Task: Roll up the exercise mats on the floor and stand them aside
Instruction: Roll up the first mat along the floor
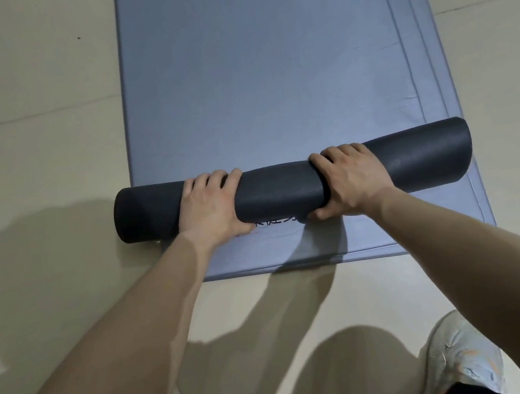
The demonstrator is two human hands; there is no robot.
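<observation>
Head view: dark roll [285,189] lies across frame centre on the blue mat [263,58]. Left hand [208,205] and right hand [351,178] both clasp it. Advice: press evenly, keep ends aligned; right end sits higher.

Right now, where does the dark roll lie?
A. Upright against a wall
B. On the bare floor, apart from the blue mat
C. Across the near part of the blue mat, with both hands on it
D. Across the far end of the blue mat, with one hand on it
C: the roll lies across the blue mat near its close edge, with the left hand and right hand gripping it.
</observation>
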